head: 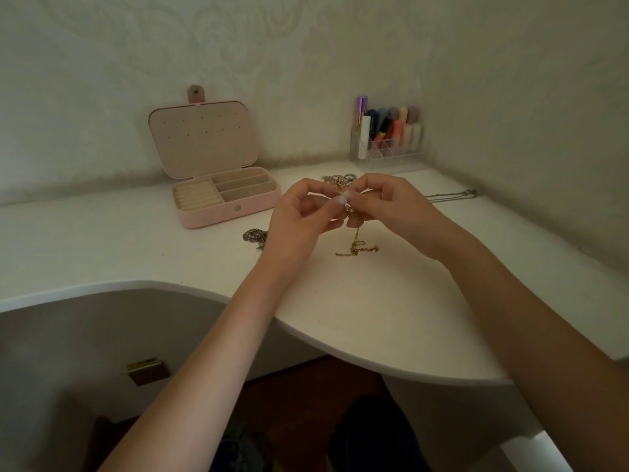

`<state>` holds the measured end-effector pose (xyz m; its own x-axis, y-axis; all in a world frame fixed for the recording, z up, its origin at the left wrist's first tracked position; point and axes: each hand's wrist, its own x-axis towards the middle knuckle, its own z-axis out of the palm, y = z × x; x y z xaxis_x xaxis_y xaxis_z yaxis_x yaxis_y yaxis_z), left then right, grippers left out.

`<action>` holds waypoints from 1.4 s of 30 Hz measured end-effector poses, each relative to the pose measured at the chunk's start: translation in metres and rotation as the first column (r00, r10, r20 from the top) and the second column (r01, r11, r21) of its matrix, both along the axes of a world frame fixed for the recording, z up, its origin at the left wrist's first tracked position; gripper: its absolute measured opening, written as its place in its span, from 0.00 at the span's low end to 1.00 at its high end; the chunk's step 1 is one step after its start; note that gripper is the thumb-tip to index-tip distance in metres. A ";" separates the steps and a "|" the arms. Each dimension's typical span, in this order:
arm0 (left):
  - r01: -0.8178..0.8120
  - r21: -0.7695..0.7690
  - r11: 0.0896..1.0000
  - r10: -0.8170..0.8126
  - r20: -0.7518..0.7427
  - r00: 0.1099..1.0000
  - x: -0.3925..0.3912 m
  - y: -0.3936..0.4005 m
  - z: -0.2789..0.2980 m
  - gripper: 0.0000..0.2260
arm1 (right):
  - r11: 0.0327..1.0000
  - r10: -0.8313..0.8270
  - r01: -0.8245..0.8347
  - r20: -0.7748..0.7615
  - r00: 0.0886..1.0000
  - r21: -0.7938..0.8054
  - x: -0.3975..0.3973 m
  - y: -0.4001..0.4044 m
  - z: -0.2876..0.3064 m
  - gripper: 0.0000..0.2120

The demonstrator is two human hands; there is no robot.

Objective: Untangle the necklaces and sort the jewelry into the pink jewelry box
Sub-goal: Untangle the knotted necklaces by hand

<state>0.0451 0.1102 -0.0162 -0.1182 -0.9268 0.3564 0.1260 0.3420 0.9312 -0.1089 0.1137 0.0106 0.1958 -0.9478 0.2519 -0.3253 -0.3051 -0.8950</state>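
The pink jewelry box [218, 218] stands open at the back left of the white desk, lid up, its compartments empty as far as I can see. My left hand [299, 214] and my right hand [388, 202] meet above the desk, both pinching a tangled gold necklace [355, 248] whose lower part trails down onto the desk. A small silvery piece shows between my fingertips. A dark silver clump of jewelry [253, 236] lies just left of my left hand. Behind my hands sits a pile of rings and small pieces [337, 179], partly hidden.
A thin dark chain [452, 195] lies on the desk to the right, near the wall. A clear organizer with lipsticks and tubes [388, 137] stands at the back right. The white desk [136, 247] has a curved front edge close to my forearms.
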 end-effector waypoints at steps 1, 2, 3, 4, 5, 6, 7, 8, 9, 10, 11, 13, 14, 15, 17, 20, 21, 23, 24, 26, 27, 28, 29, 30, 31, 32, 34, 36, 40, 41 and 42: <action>0.007 0.005 1.000 -0.007 -0.002 1.000 0.000 0.000 0.000 0.03 | 1.000 0.013 -0.013 0.015 1.000 0.011 -0.001 -0.001 0.000 0.07; 0.017 0.007 1.000 -0.017 -0.002 1.000 0.000 0.000 0.000 0.02 | 1.000 0.024 -0.024 0.018 1.000 0.016 -0.002 -0.001 0.000 0.07; 0.027 0.008 1.000 -0.027 -0.001 1.000 0.001 0.000 0.001 0.02 | 0.999 0.033 -0.033 0.008 0.999 0.013 -0.003 0.000 -0.001 0.08; 0.035 0.013 0.999 -0.035 -0.005 0.999 0.000 0.000 0.001 0.02 | 0.999 0.040 -0.040 -0.005 0.999 0.006 -0.003 0.000 -0.001 0.09; 0.039 0.021 0.999 -0.039 -0.015 0.999 0.000 0.000 0.001 0.01 | 0.999 0.043 -0.043 -0.013 0.999 0.001 -0.003 0.001 -0.001 0.09; 0.040 0.029 0.999 -0.040 -0.026 0.999 0.000 0.000 0.000 0.01 | 0.999 0.040 -0.040 -0.016 0.999 -0.003 -0.003 0.001 -0.001 0.09; 0.041 0.034 0.999 -0.040 -0.032 0.999 0.000 0.000 0.000 0.01 | 0.999 0.031 -0.031 -0.021 0.999 -0.009 -0.004 0.001 -0.001 0.08; 0.041 0.038 0.998 -0.040 -0.030 0.999 0.000 0.000 0.000 0.02 | 1.000 0.018 -0.019 -0.033 0.999 -0.017 -0.005 0.001 0.000 0.07; 0.043 0.043 0.998 -0.042 -0.022 0.999 -0.001 0.000 -0.001 0.02 | 1.000 0.006 -0.007 -0.044 0.999 -0.025 -0.006 0.001 0.001 0.05; 0.044 0.047 0.998 -0.043 -0.011 0.999 -0.001 0.000 -0.002 0.02 | 1.000 0.000 -0.001 -0.044 0.999 -0.026 -0.007 0.000 0.002 0.04; 0.046 0.049 0.998 -0.046 -0.001 0.999 -0.001 0.000 -0.002 0.03 | 1.000 0.000 -0.001 -0.031 1.000 -0.016 -0.007 0.000 0.002 0.03; 0.053 0.051 0.997 -0.054 0.006 0.999 -0.002 0.000 -0.002 0.03 | 1.000 0.007 -0.008 0.005 1.000 0.026 -0.007 0.000 0.001 0.02; 0.055 0.052 0.997 -0.055 0.002 0.998 -0.002 0.000 -0.002 0.03 | 0.999 0.010 -0.011 0.006 1.000 0.049 -0.006 0.000 0.000 0.03; 0.053 0.052 0.997 -0.053 -0.005 0.999 -0.002 0.000 -0.002 0.02 | 0.998 0.013 -0.012 -0.008 1.000 0.069 -0.005 0.001 0.000 0.04; 0.052 0.051 0.997 -0.051 -0.023 0.998 -0.002 0.000 -0.002 0.02 | 0.995 0.013 -0.008 -0.051 0.999 0.100 -0.003 0.001 0.000 0.05; 0.082 0.053 0.995 -0.081 -0.031 0.996 -0.002 0.002 -0.001 0.01 | 0.993 -0.001 0.003 -0.016 1.000 0.122 0.000 0.002 0.002 0.03; 0.090 0.058 0.994 -0.088 -0.024 0.996 -0.003 0.003 -0.001 0.00 | 0.993 -0.012 0.009 0.022 1.000 0.120 0.000 0.002 0.002 0.04; 0.096 0.079 0.992 -0.095 -0.022 0.995 -0.003 0.004 0.000 0.01 | 0.994 -0.033 0.021 0.103 0.994 0.109 0.000 0.003 0.003 0.05; 0.102 0.098 0.990 -0.099 -0.029 0.995 -0.003 0.004 0.001 0.01 | 0.994 -0.037 0.023 0.141 0.989 0.103 -0.001 0.003 0.004 0.05; 0.111 0.147 0.983 -0.108 -0.029 0.994 -0.002 0.005 0.002 0.04 | 0.995 -0.027 0.006 0.212 0.977 0.102 -0.003 0.003 0.005 0.06; 0.109 0.167 0.980 -0.110 -0.004 0.994 -0.002 0.005 0.002 0.06 | 0.994 -0.013 -0.014 0.250 0.968 0.108 -0.003 0.004 0.006 0.06; 0.107 0.177 0.978 -0.115 0.035 0.993 -0.002 0.005 0.002 0.08 | 0.993 0.008 -0.042 0.290 0.957 0.111 -0.003 0.004 0.007 0.06; 0.108 0.177 0.978 -0.123 0.080 0.989 -0.002 0.006 0.001 0.09 | 0.991 0.034 -0.075 0.333 0.942 0.110 -0.003 0.003 0.007 0.06; 0.112 0.167 0.980 -0.133 0.121 0.984 -0.002 0.006 0.001 0.09 | 0.989 0.060 -0.106 0.379 0.924 0.102 -0.004 0.004 0.008 0.06; 0.114 0.150 0.982 -0.138 0.157 0.978 -0.003 0.007 0.001 0.10 | 0.988 0.079 -0.129 0.428 0.900 0.089 -0.004 0.004 0.009 0.06; 0.113 0.132 0.985 -0.137 0.190 0.972 -0.003 0.007 0.001 0.10 | 0.987 0.091 -0.145 0.486 0.869 0.076 -0.004 0.004 0.010 0.07; 0.123 0.097 0.988 -0.144 0.254 0.956 -0.003 0.008 0.001 0.08 | 0.984 0.103 -0.169 0.617 0.780 0.050 -0.006 0.004 0.013 0.07; 0.153 0.087 0.984 -0.173 0.300 0.938 -0.003 0.009 0.000 0.05 | 0.985 0.092 -0.168 0.712 0.696 0.036 -0.007 0.004 0.015 0.08; 0.151 0.077 0.986 -0.168 0.327 0.930 -0.004 0.008 0.000 0.05 | 0.992 0.048 -0.121 0.810 0.584 0.028 -0.013 0.004 0.019 0.08; 0.149 0.071 0.986 -0.164 0.324 0.932 -0.005 0.008 0.000 0.06 | 0.992 0.050 -0.121 0.813 0.580 0.025 -0.014 0.005 0.020 0.08; 0.145 0.066 0.987 -0.159 0.315 0.936 -0.005 0.008 0.001 0.07 | 0.991 0.062 -0.135 0.808 0.586 0.022 -0.014 0.005 0.021 0.07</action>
<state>0.0402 0.1183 -0.0153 -0.3598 -0.9018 0.2392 -0.1315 0.3028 0.9439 -0.1229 0.1188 0.0311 0.0419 -0.9575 0.2852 0.5655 -0.2126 -0.7969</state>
